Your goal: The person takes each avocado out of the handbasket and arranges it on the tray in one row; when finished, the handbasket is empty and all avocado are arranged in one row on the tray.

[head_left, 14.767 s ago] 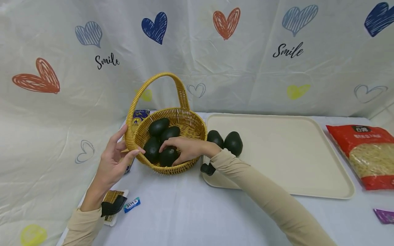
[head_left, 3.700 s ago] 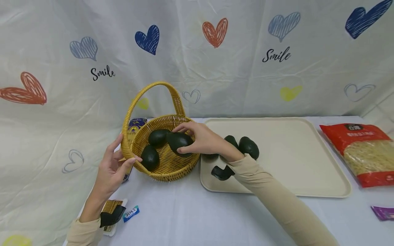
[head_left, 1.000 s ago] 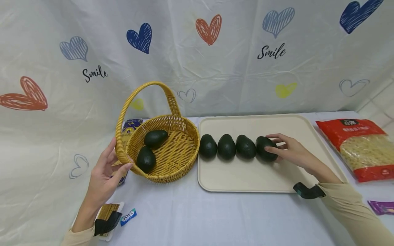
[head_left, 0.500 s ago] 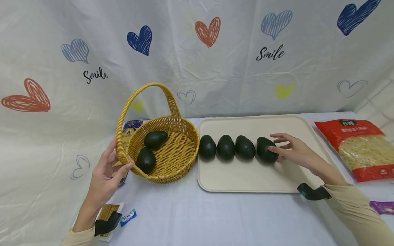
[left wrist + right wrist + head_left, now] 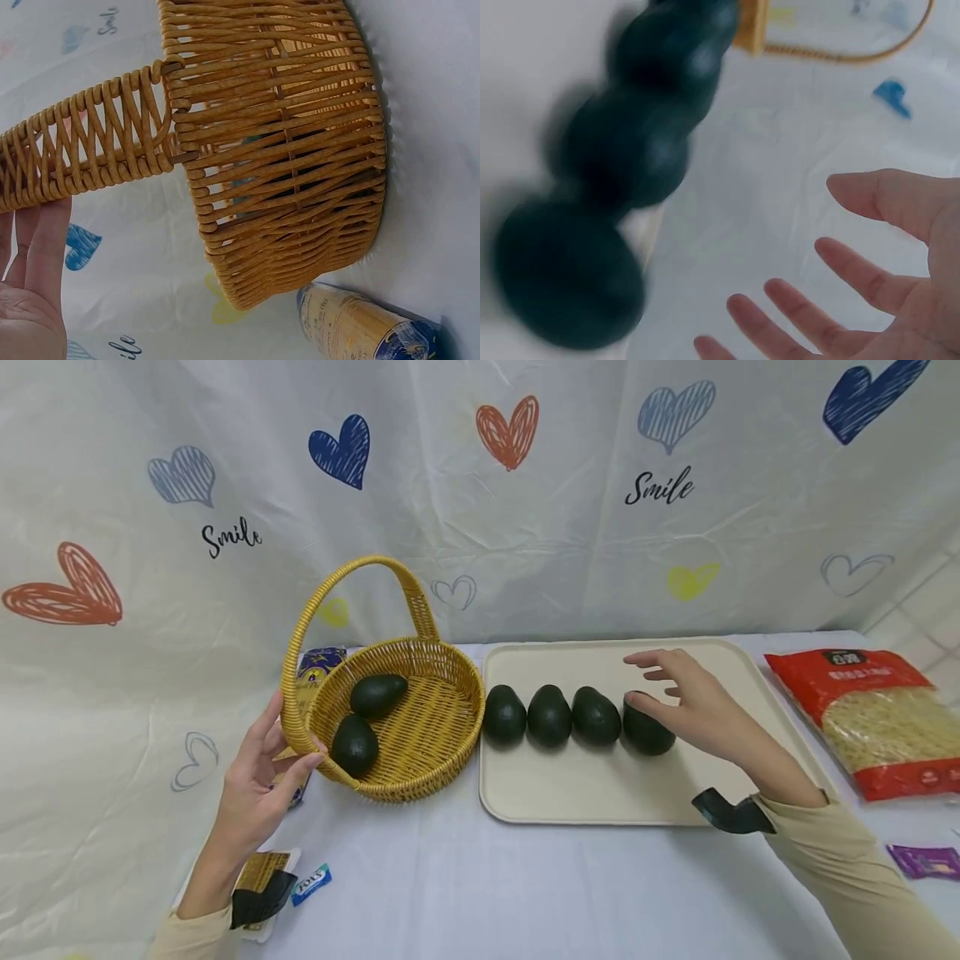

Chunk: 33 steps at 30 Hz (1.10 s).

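Note:
A yellow wicker basket (image 5: 431, 718) with a tall handle stands on the left, holding two dark green avocados (image 5: 378, 696). My left hand (image 5: 255, 789) holds the lower part of the basket handle (image 5: 90, 139) between thumb and fingers. Right of the basket lies a beige tray (image 5: 570, 793) with a row of several avocados (image 5: 550, 717) along its left and middle. Above the rightmost avocado (image 5: 648, 735) hovers my right hand (image 5: 701, 710), its fingers spread and holding nothing; its thumb overlaps that fruit in the head view. The right wrist view shows the hand (image 5: 885, 285) apart from the blurred avocados.
A red bag of pasta (image 5: 870, 727) lies right of the tray, with a purple-wrapped snack (image 5: 926, 862) nearer the front. Behind the basket's left side is a blue-and-yellow package (image 5: 318, 668). A small blue packet (image 5: 311, 885) and a gold-brown pack (image 5: 262, 872) lie beside my left forearm.
Over the earlier frames, avocados went from the basket to the tray row. My right hand has just let go of the rightmost one and risen up and leftward. My left hand stays on the handle.

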Each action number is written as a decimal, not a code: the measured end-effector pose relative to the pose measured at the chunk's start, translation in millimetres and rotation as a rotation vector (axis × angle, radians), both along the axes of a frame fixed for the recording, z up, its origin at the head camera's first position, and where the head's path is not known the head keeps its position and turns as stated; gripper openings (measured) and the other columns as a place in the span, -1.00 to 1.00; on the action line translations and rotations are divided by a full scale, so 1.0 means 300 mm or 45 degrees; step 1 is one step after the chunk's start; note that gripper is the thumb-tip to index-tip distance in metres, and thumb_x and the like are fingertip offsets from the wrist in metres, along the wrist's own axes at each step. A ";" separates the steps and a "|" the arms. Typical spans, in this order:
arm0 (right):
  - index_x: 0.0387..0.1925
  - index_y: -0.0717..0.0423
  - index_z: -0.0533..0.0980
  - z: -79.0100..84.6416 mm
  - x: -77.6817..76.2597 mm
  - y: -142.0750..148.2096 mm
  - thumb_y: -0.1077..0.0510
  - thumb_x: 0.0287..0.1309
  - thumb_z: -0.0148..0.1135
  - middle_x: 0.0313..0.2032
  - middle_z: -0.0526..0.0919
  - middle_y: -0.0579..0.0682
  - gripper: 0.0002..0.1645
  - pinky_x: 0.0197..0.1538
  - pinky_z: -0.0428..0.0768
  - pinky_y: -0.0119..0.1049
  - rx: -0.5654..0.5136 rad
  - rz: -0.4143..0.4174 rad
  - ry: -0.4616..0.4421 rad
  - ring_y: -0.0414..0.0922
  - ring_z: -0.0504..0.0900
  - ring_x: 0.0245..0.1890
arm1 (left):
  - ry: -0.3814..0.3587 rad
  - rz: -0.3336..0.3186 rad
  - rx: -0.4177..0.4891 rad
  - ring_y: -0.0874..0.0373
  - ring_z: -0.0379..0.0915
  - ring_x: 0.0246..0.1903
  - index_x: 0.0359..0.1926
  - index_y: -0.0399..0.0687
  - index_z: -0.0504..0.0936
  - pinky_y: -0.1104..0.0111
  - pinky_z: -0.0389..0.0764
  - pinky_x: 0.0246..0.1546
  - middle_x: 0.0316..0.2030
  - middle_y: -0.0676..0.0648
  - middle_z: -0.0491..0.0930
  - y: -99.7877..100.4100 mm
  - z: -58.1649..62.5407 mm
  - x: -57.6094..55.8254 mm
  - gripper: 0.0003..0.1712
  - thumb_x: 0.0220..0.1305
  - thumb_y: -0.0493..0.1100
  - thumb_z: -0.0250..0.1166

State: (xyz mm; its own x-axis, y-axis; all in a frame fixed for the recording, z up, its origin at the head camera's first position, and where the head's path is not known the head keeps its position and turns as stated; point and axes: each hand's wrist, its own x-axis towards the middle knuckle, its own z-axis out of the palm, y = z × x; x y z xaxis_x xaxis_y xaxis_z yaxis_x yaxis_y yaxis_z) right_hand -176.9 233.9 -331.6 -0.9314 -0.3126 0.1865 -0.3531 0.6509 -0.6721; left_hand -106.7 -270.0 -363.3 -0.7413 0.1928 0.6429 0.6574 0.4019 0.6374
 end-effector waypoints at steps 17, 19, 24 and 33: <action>0.23 0.18 0.54 -0.038 -0.042 -0.673 0.24 0.35 0.36 0.16 0.53 0.13 -0.55 0.18 0.63 0.01 -0.129 0.563 -0.044 0.04 0.57 0.13 | -0.004 -0.034 0.007 0.35 0.60 0.08 0.63 -0.25 0.09 0.60 0.62 0.01 0.02 0.19 0.65 0.024 -0.004 -0.024 0.10 0.13 -0.73 0.33; 0.24 0.19 0.53 -0.052 -0.050 -0.743 0.25 0.34 0.36 0.17 0.52 0.14 -0.54 0.19 0.63 -0.03 -0.125 0.607 -0.087 0.06 0.56 0.15 | -0.001 -0.033 0.003 0.35 0.60 0.07 0.63 -0.25 0.08 0.59 0.63 0.01 0.01 0.19 0.65 0.022 -0.001 -0.024 0.11 0.12 -0.74 0.32; 0.30 0.22 0.51 -0.080 -0.085 -0.890 0.23 0.39 0.35 0.26 0.47 0.20 -0.50 0.31 0.52 -0.12 -0.054 0.675 -0.158 0.11 0.51 0.28 | 0.006 0.003 -0.023 0.36 0.59 0.08 0.63 -0.26 0.07 0.60 0.62 0.01 0.02 0.24 0.62 0.009 0.007 -0.019 0.13 0.10 -0.76 0.31; 0.42 0.04 0.47 -0.126 -0.106 -1.023 0.11 0.46 0.30 0.49 0.33 0.05 -0.43 0.53 0.29 -0.16 0.189 0.759 -0.160 0.00 0.26 0.52 | -0.002 -0.024 0.004 0.37 0.60 0.09 0.62 -0.31 0.04 0.57 0.64 0.00 0.03 0.28 0.63 -0.007 -0.003 -0.010 0.02 0.25 -0.63 0.33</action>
State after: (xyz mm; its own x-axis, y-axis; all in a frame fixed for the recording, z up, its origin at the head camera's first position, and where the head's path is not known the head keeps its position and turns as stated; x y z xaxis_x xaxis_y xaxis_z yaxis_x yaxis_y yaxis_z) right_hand -208.8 -73.1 -369.3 -0.6008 -0.7994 0.0017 -0.6087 0.4560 -0.6492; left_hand -109.8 -272.0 -364.3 -0.7386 0.2046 0.6424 0.6638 0.3871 0.6399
